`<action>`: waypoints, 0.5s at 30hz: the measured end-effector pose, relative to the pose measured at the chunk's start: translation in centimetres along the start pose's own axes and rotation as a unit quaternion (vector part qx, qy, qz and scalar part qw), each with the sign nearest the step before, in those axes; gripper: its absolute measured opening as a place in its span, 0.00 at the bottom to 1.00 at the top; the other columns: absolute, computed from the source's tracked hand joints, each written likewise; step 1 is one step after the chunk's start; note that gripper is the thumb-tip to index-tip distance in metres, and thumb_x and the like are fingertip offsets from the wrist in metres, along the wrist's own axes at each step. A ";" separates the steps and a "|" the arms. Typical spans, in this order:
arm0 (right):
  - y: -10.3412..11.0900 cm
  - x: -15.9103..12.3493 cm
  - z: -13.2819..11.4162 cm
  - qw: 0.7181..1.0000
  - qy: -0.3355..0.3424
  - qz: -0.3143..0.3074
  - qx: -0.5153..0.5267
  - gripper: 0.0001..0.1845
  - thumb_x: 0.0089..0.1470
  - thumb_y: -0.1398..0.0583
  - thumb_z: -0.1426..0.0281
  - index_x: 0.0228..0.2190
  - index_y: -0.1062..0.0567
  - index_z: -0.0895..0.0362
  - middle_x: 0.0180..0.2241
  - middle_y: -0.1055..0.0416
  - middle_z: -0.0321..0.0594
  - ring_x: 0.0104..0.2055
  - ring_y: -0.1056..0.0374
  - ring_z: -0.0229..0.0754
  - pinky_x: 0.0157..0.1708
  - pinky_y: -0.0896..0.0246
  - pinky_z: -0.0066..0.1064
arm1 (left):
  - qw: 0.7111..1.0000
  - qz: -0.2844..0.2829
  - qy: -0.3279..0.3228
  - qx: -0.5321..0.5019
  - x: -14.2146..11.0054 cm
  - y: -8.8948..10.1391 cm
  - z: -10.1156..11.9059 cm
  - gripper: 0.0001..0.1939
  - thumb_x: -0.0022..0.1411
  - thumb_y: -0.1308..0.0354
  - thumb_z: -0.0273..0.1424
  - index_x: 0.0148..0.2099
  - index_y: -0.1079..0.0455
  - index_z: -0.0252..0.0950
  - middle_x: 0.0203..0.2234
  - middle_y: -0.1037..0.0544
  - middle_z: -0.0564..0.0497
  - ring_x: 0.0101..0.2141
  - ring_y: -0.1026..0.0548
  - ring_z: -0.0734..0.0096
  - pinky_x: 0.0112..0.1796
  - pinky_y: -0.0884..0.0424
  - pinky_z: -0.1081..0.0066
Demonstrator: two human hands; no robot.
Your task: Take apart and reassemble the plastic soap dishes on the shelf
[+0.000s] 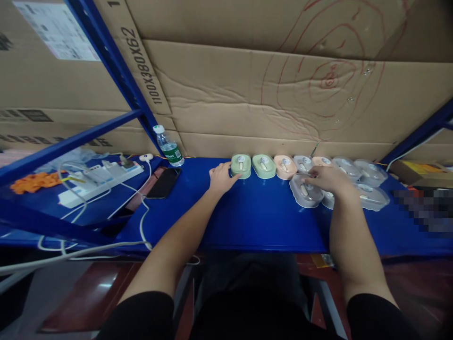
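Note:
A row of small lidded boxes stands along the back of the blue table: a green box, a second green box, a pink box, then several clear-lidded grey ones. My left hand rests on the table with its fingers curled against the left side of the first green box. My right hand is closed over a grey box that sits in front of the row, fingertips on its lid.
A water bottle and a black phone lie left of the boxes. Farther left are a white power strip with cables and orange pieces. Cardboard sheets back the table; blue shelf struts cross at left and right.

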State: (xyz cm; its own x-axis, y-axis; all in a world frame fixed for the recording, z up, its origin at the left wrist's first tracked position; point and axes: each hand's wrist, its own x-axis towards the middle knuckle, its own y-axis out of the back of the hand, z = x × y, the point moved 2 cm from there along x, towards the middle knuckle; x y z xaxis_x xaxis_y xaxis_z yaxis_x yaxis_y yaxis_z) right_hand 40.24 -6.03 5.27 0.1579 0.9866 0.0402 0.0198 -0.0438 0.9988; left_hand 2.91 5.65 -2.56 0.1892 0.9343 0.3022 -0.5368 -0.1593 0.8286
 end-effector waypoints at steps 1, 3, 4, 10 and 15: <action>0.0 0.0 -0.3 1.000 0.002 -0.005 -0.002 0.27 0.57 0.39 0.44 0.43 0.18 0.52 0.46 0.18 0.48 0.48 0.25 0.56 0.40 0.38 0.40 | 1.000 -0.018 0.001 -0.007 0.0 -0.1 -0.1 0.33 0.63 0.37 0.49 0.66 0.34 0.42 0.58 0.22 0.42 0.60 0.28 0.50 0.62 0.40 0.50; -0.2 0.0 -0.9 1.000 0.008 -0.013 0.001 0.27 0.57 0.38 0.45 0.46 0.18 0.53 0.47 0.18 0.49 0.49 0.26 0.57 0.41 0.38 0.40 | 0.999 -0.048 -0.008 -0.014 -0.1 -0.3 -0.2 0.36 0.63 0.37 0.50 0.69 0.36 0.44 0.59 0.23 0.43 0.59 0.27 0.49 0.61 0.38 0.51; -0.3 0.0 -1.2 1.000 0.010 -0.016 0.006 0.27 0.57 0.37 0.46 0.47 0.18 0.53 0.47 0.18 0.49 0.50 0.26 0.57 0.41 0.38 0.40 | 0.998 -0.059 -0.017 -0.012 -0.2 -0.3 -0.2 0.38 0.63 0.38 0.51 0.70 0.38 0.44 0.61 0.25 0.42 0.61 0.28 0.48 0.61 0.37 0.50; -0.8 0.4 -1.3 0.999 0.015 -0.014 0.029 0.27 0.57 0.36 0.47 0.48 0.19 0.54 0.48 0.19 0.49 0.51 0.26 0.57 0.40 0.37 0.38 | 0.991 -0.119 -0.060 0.022 -0.6 -0.5 0.2 0.47 0.63 0.41 0.56 0.76 0.50 0.42 0.70 0.35 0.37 0.68 0.36 0.41 0.63 0.39 0.46; -0.8 0.3 -1.0 1.000 0.005 0.001 0.024 0.23 0.55 0.34 0.50 0.46 0.18 0.52 0.46 0.18 0.47 0.49 0.24 0.57 0.38 0.35 0.38 | 0.988 -0.137 -0.072 0.025 -0.6 -0.6 -0.1 0.50 0.64 0.42 0.56 0.78 0.56 0.40 0.71 0.37 0.35 0.69 0.38 0.41 0.64 0.41 0.46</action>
State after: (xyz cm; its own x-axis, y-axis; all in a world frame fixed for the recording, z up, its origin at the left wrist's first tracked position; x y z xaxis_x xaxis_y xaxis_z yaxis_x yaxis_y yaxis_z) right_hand 39.26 -5.55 4.49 0.1478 0.9881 0.0427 0.0671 -0.0531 0.9963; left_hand 3.01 5.19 -3.27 0.4384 0.8902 0.1238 -0.4082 0.0745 0.9098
